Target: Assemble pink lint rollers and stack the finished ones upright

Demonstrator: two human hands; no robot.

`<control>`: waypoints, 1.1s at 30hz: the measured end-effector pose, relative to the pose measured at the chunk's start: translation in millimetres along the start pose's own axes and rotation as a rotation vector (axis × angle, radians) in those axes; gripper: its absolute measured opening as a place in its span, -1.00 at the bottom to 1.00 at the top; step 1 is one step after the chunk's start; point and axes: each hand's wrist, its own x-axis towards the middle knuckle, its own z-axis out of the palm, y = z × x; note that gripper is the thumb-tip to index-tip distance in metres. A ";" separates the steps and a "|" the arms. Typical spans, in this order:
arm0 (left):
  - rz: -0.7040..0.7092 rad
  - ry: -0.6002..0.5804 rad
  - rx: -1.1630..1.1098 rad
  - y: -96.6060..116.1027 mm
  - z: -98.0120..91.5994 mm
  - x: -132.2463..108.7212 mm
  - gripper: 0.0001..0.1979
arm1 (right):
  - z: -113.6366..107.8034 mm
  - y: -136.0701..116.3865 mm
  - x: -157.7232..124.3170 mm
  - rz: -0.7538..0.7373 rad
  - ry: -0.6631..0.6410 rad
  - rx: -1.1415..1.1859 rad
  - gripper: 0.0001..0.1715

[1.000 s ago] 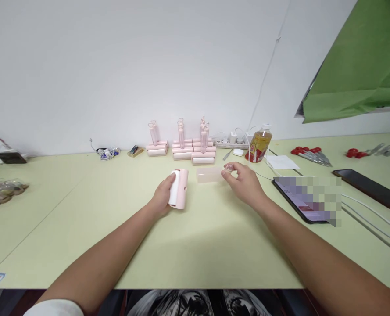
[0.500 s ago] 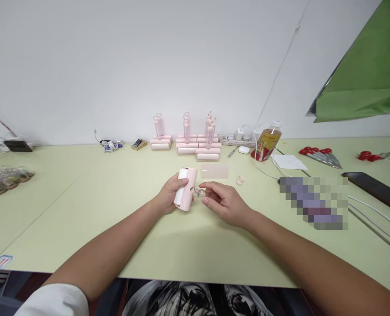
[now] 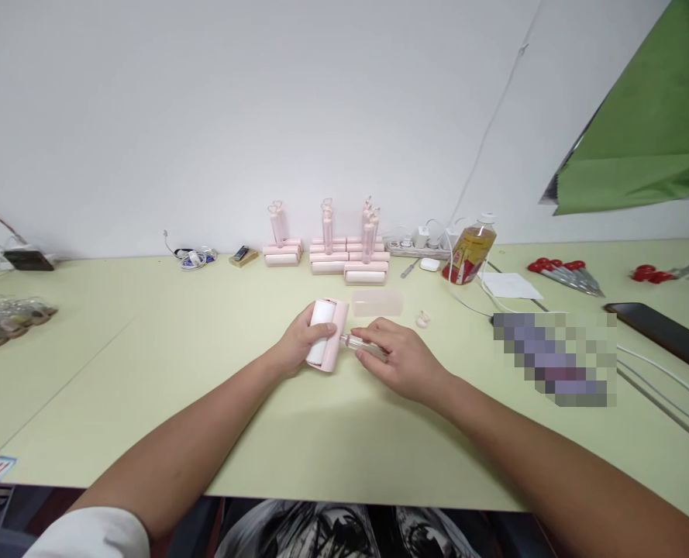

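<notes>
Along the back of the pale green tabletop (image 3: 321, 442), several pink lint rollers (image 3: 328, 257) grouped side by side, standing heads down, likely for steadiness and to leave the front for handling. Just right of that group, a bottle of amber drink (image 3: 470, 249), apparently set back out of the elbows' way. Over the middle, a right hand (image 3: 405, 360), grip pinching with thumb against fingers, probably for fine aim. Facing it, a left hand (image 3: 297, 341), grip wrapped firmly, thumb across the front, seemingly as a brace against a push from the right. Inside that left grip, a pink roller head (image 3: 325, 349) with a white roll, raised and slightly tilted, long side turned toward the right hand. Lying just behind, a translucent pink cover (image 3: 377, 303), perhaps laid within easy reach. Between the right fingertips, a slim clear handle (image 3: 354, 342), tip pointed at the roller head's side; seated or merely touching, too small to tell. Near the cover, right of it, a tiny pale pink piece (image 3: 422, 318).
</notes>
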 end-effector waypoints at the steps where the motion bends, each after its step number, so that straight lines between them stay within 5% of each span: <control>1: 0.002 0.000 0.025 0.7 0.5 -0.6 -0.52 | 0.5 0.0 -0.2 -0.006 0.006 -0.003 -0.66; 16: 0.071 0.031 0.214 -4.5 10.8 -5.8 -0.52 | 15.7 -3.0 -0.2 -0.055 0.163 0.036 -0.78; 21: 0.088 0.196 0.256 -0.7 7.6 2.3 -0.49 | -5.5 21.1 15.6 0.112 0.312 0.145 -0.68; 23: 0.075 0.235 0.172 3.0 3.2 5.3 -0.50 | -23.9 42.9 19.9 0.251 0.422 -0.069 -0.65; 26: 0.048 0.266 0.022 7.7 -5.2 8.3 -0.53 | -46.1 77.1 21.5 0.592 0.289 -0.309 -0.58; 28: 0.038 0.272 -0.053 9.8 -9.6 9.2 -0.54 | -52.2 92.0 21.0 0.724 0.120 -0.252 -0.73; 33: 0.041 0.288 -0.087 10.4 -9.7 8.8 -0.56 | -46.1 84.7 22.6 0.670 0.102 -0.071 -0.78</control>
